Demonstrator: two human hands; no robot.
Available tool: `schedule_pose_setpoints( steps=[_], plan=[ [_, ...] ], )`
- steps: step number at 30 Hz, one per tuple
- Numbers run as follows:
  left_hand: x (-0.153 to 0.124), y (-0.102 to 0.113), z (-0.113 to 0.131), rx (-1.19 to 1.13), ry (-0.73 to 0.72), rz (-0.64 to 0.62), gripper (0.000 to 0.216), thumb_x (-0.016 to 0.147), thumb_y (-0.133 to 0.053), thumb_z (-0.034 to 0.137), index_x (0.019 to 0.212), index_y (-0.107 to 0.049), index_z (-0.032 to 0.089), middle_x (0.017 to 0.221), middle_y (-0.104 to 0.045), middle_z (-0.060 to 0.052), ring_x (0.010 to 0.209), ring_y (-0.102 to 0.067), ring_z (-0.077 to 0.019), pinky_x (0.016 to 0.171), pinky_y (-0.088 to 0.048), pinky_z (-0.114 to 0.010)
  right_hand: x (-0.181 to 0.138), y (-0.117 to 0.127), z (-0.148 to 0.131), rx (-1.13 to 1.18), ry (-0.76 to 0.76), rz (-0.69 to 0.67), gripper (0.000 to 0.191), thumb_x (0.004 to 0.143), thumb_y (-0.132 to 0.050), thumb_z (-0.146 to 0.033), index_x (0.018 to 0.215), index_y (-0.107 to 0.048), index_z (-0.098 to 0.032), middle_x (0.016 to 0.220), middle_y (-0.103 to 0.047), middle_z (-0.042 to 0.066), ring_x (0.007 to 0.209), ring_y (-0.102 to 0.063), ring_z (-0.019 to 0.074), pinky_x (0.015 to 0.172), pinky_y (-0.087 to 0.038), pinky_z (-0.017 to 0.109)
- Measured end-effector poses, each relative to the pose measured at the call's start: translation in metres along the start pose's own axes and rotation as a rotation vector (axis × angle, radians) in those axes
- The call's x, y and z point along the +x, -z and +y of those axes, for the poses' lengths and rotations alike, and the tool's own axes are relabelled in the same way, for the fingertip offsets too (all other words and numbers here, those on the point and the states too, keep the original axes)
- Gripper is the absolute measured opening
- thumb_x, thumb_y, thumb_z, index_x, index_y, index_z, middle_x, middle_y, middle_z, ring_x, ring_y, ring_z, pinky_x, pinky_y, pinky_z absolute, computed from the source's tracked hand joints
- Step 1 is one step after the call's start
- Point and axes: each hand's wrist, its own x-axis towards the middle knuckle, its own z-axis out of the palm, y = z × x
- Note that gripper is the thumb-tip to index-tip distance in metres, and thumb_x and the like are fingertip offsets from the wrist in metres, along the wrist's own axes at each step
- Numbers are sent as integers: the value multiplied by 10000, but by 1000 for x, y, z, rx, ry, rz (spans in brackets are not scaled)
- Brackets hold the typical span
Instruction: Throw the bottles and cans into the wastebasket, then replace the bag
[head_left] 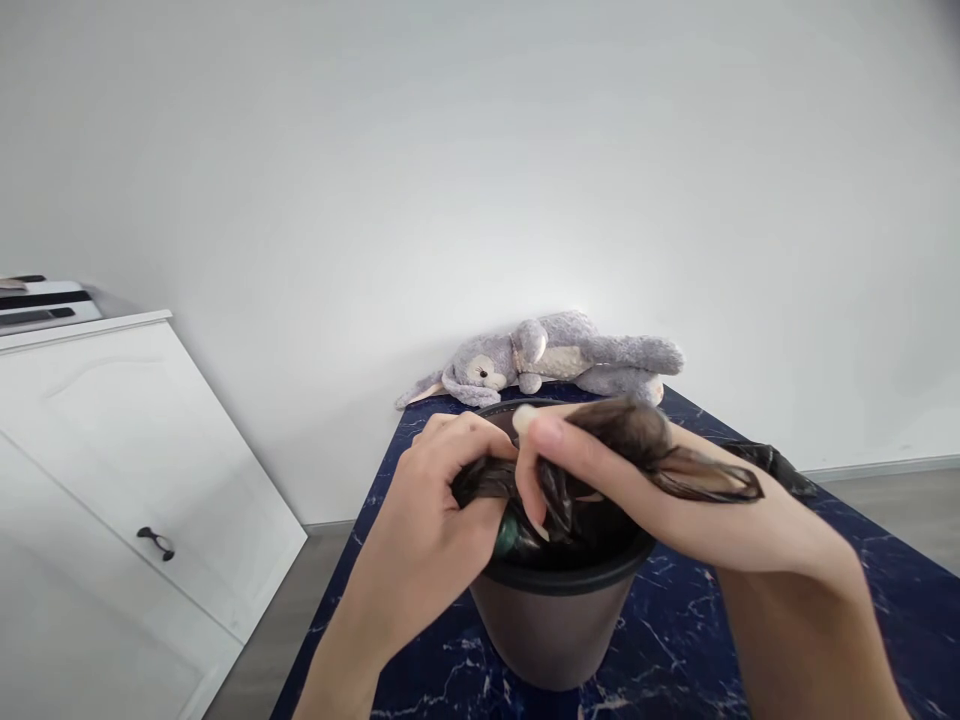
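A dark, thin plastic bag (556, 500) lies gathered in the mouth of a grey-brown trash can (551, 625) with a black rim. My left hand (442, 490) is closed on a bunched part of the bag at the can's left side. Over the opening, my right hand (577, 465) pinches another part of it with thumb and fingers. A loose loop of the bag (709, 475) lies across my right wrist. Something greenish (508, 537) shows inside the can below my left hand; I cannot tell what it is.
Beneath the can is a dark blue marbled table (675, 640). A grey plush rabbit (555, 355) lies on its side at the far edge, against the wall. More black plastic (772, 465) rests at the right edge. A white cabinet (112, 480) stands at the left.
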Motion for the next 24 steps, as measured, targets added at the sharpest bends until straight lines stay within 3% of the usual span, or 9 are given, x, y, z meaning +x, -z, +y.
schedule_pose_setpoints(
  steps=[4,7,11,14,18,24],
  plan=[
    [5,3,-10,-43,55,-7,225,872,-484,117,807,-642,263,952,-707,10,1043,-632,-231,932,-474,-380,-6,12,6,-138,160,-166,293,1145,-478,-307,1009,-733,-260,981,-720,32,888,-667,174,793,-550,313],
    [7,5,-14,-51,102,1,198,879,-508,154,833,-668,262,998,-721,-1,1042,-650,-233,868,-482,-356,-4,14,8,-266,125,-214,205,1121,-535,-228,1128,-737,-261,1101,-737,25,974,-678,154,828,-532,286],
    [8,6,-14,-4,159,51,157,896,-551,234,894,-704,268,1020,-733,-19,972,-666,-238,761,-492,-340,-1,6,9,-404,16,-19,196,1053,-671,-209,1232,-674,-290,1165,-771,-16,1021,-708,162,789,-520,264],
    [7,5,-13,53,135,111,135,915,-573,284,916,-708,276,1009,-736,-17,898,-667,-230,689,-476,-332,2,0,11,-563,-5,134,242,974,-754,-148,1152,-629,-253,1035,-767,-18,929,-694,181,716,-477,271],
    [4,4,-11,113,72,147,143,885,-592,231,951,-710,276,1008,-743,-16,921,-686,-234,719,-491,-336,9,-4,17,-634,111,243,278,883,-693,34,965,-600,-215,904,-699,-27,815,-643,139,687,-437,247],
    [3,6,-7,66,-31,32,119,922,-711,292,1038,-689,273,871,-721,31,772,-662,-174,742,-505,-312,21,-9,27,-612,357,370,239,915,-596,32,963,-592,-202,1059,-686,26,881,-639,134,722,-470,240]
  ],
)
